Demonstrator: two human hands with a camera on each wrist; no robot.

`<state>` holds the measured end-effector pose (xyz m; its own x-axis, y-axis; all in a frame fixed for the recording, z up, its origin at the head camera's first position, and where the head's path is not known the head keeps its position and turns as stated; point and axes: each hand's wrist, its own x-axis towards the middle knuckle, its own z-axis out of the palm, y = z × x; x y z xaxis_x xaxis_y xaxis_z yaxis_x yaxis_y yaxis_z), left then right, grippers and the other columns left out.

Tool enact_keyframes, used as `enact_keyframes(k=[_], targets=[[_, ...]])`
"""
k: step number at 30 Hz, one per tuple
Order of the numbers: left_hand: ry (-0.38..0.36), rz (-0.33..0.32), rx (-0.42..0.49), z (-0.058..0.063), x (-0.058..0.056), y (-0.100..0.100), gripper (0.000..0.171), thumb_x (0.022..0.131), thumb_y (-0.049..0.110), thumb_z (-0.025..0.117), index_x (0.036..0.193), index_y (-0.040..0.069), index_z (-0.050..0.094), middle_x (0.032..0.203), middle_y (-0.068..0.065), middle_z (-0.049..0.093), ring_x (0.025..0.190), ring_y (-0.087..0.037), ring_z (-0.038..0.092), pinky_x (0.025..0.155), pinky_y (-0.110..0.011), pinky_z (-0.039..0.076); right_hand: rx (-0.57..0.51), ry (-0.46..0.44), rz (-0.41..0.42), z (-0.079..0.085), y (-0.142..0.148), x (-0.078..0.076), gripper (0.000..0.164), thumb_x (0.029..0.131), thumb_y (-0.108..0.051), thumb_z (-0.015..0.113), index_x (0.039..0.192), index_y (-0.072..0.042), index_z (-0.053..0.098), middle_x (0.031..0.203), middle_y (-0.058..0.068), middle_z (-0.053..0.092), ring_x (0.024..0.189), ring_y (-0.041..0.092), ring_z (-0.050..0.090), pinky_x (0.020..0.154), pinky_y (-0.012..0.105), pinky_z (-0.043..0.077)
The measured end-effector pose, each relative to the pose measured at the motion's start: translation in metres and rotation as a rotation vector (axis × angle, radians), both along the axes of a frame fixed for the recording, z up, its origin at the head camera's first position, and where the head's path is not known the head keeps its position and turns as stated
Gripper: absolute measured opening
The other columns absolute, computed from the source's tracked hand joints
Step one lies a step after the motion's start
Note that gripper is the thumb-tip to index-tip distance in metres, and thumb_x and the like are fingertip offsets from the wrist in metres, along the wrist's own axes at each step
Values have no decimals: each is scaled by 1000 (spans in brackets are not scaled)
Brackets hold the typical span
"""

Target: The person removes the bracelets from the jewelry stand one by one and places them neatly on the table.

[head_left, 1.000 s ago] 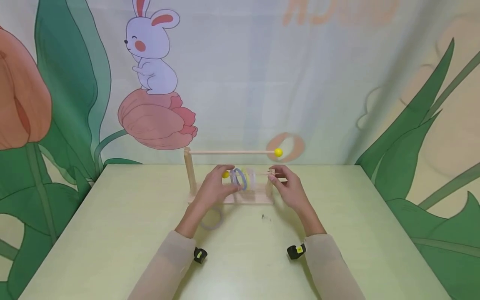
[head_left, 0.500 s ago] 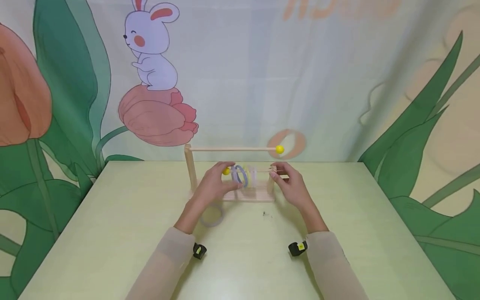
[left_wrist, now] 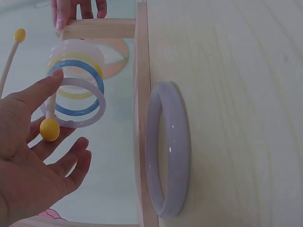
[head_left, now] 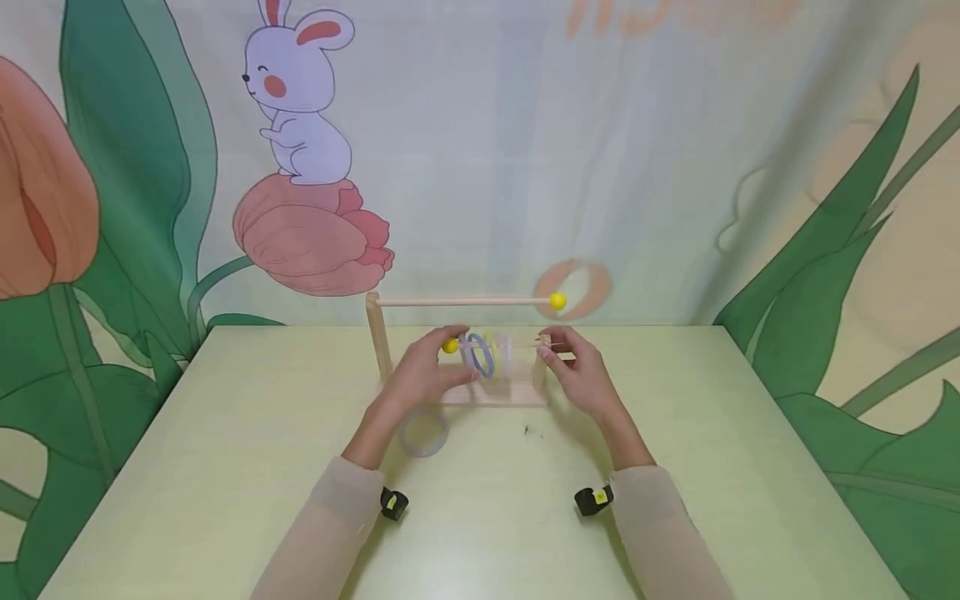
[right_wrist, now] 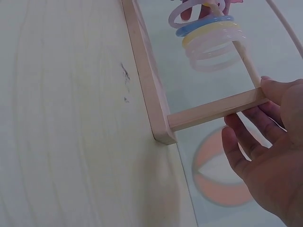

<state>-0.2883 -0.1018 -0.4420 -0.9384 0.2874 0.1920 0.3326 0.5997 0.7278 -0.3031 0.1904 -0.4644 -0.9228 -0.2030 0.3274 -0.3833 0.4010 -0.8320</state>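
Observation:
A wooden two-tier bangle stand has its base (head_left: 495, 400) on the table. On its lower rod (left_wrist: 52, 101), tipped with a yellow ball (left_wrist: 49, 130), hang a lavender bangle (left_wrist: 100, 111), a blue bangle (left_wrist: 78, 113), a yellow bangle (left_wrist: 71, 96) and pale bangles (left_wrist: 71, 46) towards the short post (right_wrist: 215, 111). My left hand (head_left: 427, 367) reaches around the ball end and pinches the lavender bangle, thumb at its upper rim, fingers behind. My right hand (head_left: 581, 371) grips the short post's top between thumb and fingers.
Another lavender bangle (left_wrist: 177, 151) lies on the table in front of the base. The upper rod (head_left: 465, 302) runs bare from a tall post (head_left: 378, 342) to a yellow ball (head_left: 558, 302). Small dark marks (right_wrist: 125, 73) show on the tabletop. A printed curtain (head_left: 637, 167) hangs behind.
My left hand has shifted slightly left, its thumb drawing back from beside the blue bangle. My right hand keeps its grip on the post; the view has tilted a little.

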Motion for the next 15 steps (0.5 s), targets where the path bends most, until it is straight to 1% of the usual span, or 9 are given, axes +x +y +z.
enact_keyframes(k=[3,7,11,15], targets=[[14,-3,-8,-3,-1,-2,74,92,32,85,156,17,52,153,-7,57,137,-31,54,112,-53,48,0,-8,9,-2,0,1,37,109,-26,64,139,-5,62,131,12,68,121,31,63,99,50,57],[46,5,10,-1,-2,-3,72,91,33,86,154,18,55,151,-8,59,132,-32,57,107,-53,51,-11,2,7,1,0,0,35,108,-27,64,137,-8,63,129,9,68,121,30,64,99,51,57],[39,25,33,1,-2,-3,72,90,34,87,153,19,56,148,-9,61,130,-31,59,107,-51,52,-3,-4,12,2,0,0,37,108,-27,64,138,-6,62,129,10,68,121,30,64,99,51,57],[25,37,43,2,-2,-2,73,90,32,87,154,17,55,145,-12,62,131,-33,58,110,-51,51,6,-13,4,1,1,2,38,109,-28,63,139,-5,61,130,10,68,122,31,64,99,50,57]])
